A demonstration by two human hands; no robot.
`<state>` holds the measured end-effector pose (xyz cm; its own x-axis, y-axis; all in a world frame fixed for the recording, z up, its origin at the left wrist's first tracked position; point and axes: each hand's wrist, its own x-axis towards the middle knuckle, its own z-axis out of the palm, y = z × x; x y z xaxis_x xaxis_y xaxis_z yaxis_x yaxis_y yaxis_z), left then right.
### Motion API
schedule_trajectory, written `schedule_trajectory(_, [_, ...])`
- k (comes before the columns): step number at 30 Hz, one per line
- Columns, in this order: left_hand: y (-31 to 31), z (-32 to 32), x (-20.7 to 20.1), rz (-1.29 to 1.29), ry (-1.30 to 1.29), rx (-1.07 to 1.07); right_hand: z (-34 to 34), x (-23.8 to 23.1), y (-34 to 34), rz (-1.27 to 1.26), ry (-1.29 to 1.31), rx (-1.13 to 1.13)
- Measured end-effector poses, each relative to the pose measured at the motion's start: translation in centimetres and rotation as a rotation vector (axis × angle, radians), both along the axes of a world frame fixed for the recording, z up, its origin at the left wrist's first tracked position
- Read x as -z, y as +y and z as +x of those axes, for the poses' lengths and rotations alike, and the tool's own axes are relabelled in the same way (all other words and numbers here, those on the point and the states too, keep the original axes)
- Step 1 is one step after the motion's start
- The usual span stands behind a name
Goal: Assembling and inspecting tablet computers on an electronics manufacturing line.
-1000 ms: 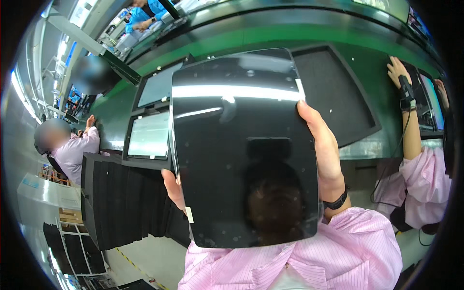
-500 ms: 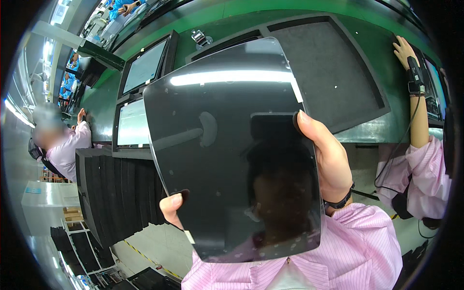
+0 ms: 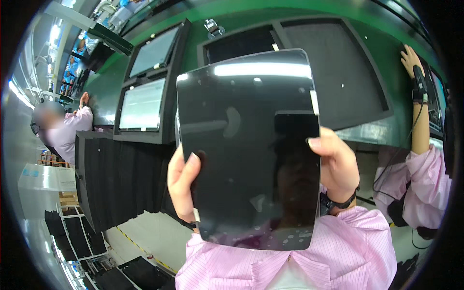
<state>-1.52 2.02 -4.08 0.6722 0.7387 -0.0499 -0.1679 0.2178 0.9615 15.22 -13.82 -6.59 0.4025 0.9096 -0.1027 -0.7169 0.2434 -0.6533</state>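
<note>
I hold up a glossy black display panel [image 3: 246,159] by its two long sides, in front of my chest. Small white tabs sit on its edges, and pale smudges and reflections show on its face. My left hand [image 3: 183,181] grips the left edge, thumb on the front and fingers hidden behind. On the opposite side my right hand [image 3: 338,164] pinches the edge the same way, its thumb lying on the glass. Beyond the panel, on the green bench, rests a black foam tray [image 3: 382,89] with a dark panel [image 3: 241,47] in its left pocket.
Another foam tray [image 3: 169,121] at left carries two light-reflecting panels. Below it stands a stack of black foam trays [image 3: 125,179]. A small metal object [image 3: 212,28] sits at the back. Co-workers are at left and right; one hand [image 3: 411,60] rests at the bench's right end.
The display panel has turned straighter, its upper-left corner shifting right, and it looks slightly smaller. More of my left hand now shows at its edge. Both hands keep their grip.
</note>
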Motion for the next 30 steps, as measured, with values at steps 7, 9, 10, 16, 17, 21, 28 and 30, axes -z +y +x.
schedule_trajectory(7, [0.4,-0.2,1.3,-0.026,-0.08,-0.069,0.8,0.0,0.6,0.08,-0.066,-0.147])
schedule_trajectory(9, [1.0,-0.9,1.9,0.152,-0.073,-0.044,0.4,-0.8,0.2,0.118,-0.264,-0.197])
schedule_trajectory(10, [1.0,-1.3,2.2,0.268,-0.082,-0.081,-0.1,-1.2,-0.1,0.04,-0.463,-0.145])
schedule_trajectory(16, [2.3,-4.8,6.6,0.564,-0.008,-0.081,-2.0,1.7,-0.4,0.321,-1.716,0.283])
schedule_trajectory(17, [2.2,-5.2,7.0,0.605,0.017,-0.131,-2.2,1.5,0.0,0.38,-1.804,0.29])
schedule_trajectory(21, [2.6,-4.5,6.3,0.387,-0.258,0.219,-3.9,-0.8,0.6,0.144,-1.441,0.115])
schedule_trajectory(28, [2.7,-4.5,6.3,0.656,-0.387,0.326,-5.4,1.3,1.7,0.444,-1.592,0.509])
schedule_trajectory(30, [2.9,-3.9,5.4,0.677,-0.464,0.399,-5.1,0.8,1.2,0.43,-1.674,0.508])
